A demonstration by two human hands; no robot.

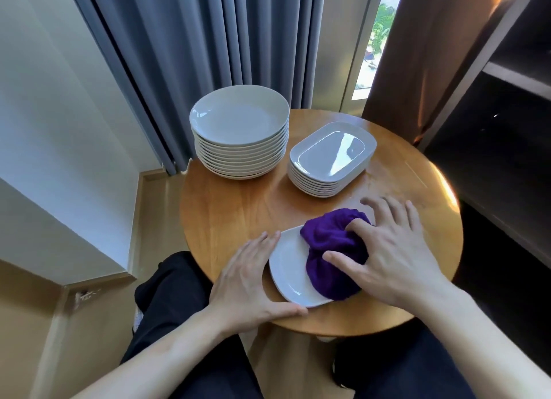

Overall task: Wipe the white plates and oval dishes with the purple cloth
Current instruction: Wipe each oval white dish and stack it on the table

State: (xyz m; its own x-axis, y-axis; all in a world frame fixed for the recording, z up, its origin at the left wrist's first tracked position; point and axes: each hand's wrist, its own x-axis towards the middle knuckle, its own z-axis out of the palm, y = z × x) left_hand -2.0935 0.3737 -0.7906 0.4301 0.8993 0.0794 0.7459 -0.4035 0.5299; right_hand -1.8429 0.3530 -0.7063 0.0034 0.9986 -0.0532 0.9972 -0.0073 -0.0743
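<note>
Purple cloth [331, 249] lies bunched on the right part of a single white oval dish [290, 267], which sits flat at the near edge of the round wooden table [238, 207]. The right hand [396, 249] rests on the cloth, fingers spread and fairly straight, thumb and forefinger pressing into the fabric. The left hand [247, 276] lies flat on the table, fingers straight and released, touching the dish's left rim, with the thumb along its near edge. Dark trousers [167, 282] show below the table. Farther back, right of centre, stands a stack of oval dishes [331, 154]. A taller stack of round plates [241, 121] stands at the far left, just beside it. Grey curtains [208, 40] hang behind.
</note>
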